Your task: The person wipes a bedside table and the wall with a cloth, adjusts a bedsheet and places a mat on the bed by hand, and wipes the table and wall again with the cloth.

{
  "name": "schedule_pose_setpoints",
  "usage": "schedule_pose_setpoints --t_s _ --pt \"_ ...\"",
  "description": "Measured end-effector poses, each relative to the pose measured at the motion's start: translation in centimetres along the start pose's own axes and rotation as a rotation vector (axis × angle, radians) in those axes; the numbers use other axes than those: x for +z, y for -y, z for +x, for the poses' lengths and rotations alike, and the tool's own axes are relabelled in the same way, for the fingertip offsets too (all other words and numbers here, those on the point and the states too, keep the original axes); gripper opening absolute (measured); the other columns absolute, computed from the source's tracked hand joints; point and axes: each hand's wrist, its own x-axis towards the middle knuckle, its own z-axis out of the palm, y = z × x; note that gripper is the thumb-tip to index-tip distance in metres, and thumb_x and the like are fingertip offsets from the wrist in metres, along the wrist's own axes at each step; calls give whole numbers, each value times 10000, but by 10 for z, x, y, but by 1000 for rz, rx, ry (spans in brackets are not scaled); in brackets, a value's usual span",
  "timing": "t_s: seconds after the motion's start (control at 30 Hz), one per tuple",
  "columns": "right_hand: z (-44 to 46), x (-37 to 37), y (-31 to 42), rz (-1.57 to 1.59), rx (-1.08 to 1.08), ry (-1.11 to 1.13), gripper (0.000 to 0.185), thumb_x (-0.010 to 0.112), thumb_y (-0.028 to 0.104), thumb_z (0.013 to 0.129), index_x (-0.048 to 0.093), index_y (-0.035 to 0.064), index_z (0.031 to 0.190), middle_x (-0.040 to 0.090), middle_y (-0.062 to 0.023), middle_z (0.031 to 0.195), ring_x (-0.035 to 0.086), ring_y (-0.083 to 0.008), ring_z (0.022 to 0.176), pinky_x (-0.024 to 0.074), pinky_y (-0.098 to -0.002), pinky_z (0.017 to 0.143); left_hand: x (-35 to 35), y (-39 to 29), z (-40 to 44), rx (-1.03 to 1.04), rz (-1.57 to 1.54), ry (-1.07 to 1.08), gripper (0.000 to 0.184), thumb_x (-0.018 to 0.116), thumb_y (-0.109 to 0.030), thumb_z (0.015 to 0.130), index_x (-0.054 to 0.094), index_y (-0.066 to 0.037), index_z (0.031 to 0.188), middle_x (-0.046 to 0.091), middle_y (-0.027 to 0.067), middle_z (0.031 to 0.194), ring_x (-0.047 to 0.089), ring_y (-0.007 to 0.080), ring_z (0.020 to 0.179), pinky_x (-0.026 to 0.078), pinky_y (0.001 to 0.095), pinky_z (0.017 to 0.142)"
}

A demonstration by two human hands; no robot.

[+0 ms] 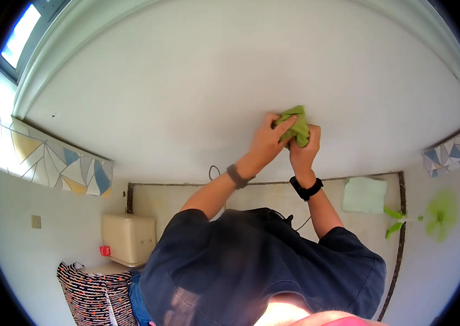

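Observation:
A crumpled green cloth [296,126] is bunched between my two hands, in front of a broad white surface. My left hand [266,142] grips it from the left, with fingers laid across its front. On the other side, my right hand [305,149] is closed around the cloth's lower right part. Whether the cloth touches the white surface I cannot tell. A dark band [236,177] circles my left wrist, and a black watch-like band [306,188] is on my right wrist.
At the lower left are a cream cabinet [124,236], a small red item [105,250] and patterned fabric [91,290]. A pale green cloth or sheet [365,195] and a round green shape [440,215] appear right. Geometric-patterned strips [86,171] flank the white surface.

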Motion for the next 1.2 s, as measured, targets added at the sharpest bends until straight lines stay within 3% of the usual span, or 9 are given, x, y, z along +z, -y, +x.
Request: schedule_pose_setpoints --t_s 0.13,0.23,0.37,0.47,0.57,0.77,0.93,1.03,1.2 --pt "16 25 25 -12 -222 49 406 730 -48 695 618 47 1074 564 -120 953 607 -303 768 502 -373 620 -41 1 -7 -83 -34 -145 610 787 -22 722 605 -160 1287 523 129 1061 580 291 853 510 353 658" --pt "45 36 59 4 -286 113 472 694 -130 653 623 20 1095 586 -133 980 585 -329 861 505 -379 706 -77 -11 21 -4 88 -271 616 790 -10 713 609 -150 1284 529 138 1057 558 299 889 504 357 695" --pt "93 49 114 40 -379 37 470 709 -104 657 631 22 1103 575 -123 976 587 -308 808 502 -367 665 -120 -29 67 66 214 -444 609 763 81 661 638 -94 1231 571 99 1010 521 259 923 472 344 776" --pt "120 53 144 62 -492 -39 414 712 -18 689 650 93 1084 567 -68 901 597 -260 761 487 -347 574 -138 -36 92 141 222 -545 602 756 83 664 627 -68 1232 588 101 996 519 268 925 463 354 782" --pt "115 55 139 67 -449 -13 439 714 -9 687 657 115 1104 570 -60 903 595 -256 772 483 -343 570 -136 -30 87 167 239 -553 622 736 93 640 626 -87 1225 563 54 919 500 239 892 462 337 717" --pt "47 45 68 -23 -317 188 362 688 6 734 654 114 1077 560 -61 891 590 -254 761 487 -351 575 -86 1 5 -121 218 -327 585 828 -14 625 627 -128 1162 555 107 962 545 290 847 489 380 690" --pt "-40 36 -30 -145 -140 334 284 679 31 769 641 101 1041 559 -79 904 594 -268 766 500 -365 592 -24 38 -74 -354 178 92 506 811 -98 714 601 -120 1174 551 145 1068 597 339 878 515 426 695" --pt "-59 28 -40 -137 -52 335 279 682 24 775 638 90 1042 567 -85 927 604 -276 772 509 -359 608 -6 31 -80 -449 97 167 458 789 -104 761 594 -107 1175 558 145 1061 610 337 883 519 418 691" --pt "-9 20 -10 -45 -156 120 331 702 -26 741 644 76 1051 580 -82 955 615 -282 766 513 -341 618 -22 8 -31 -205 87 -2 494 786 -89 768 586 -110 1219 559 149 1025 614 332 866 522 404 673"
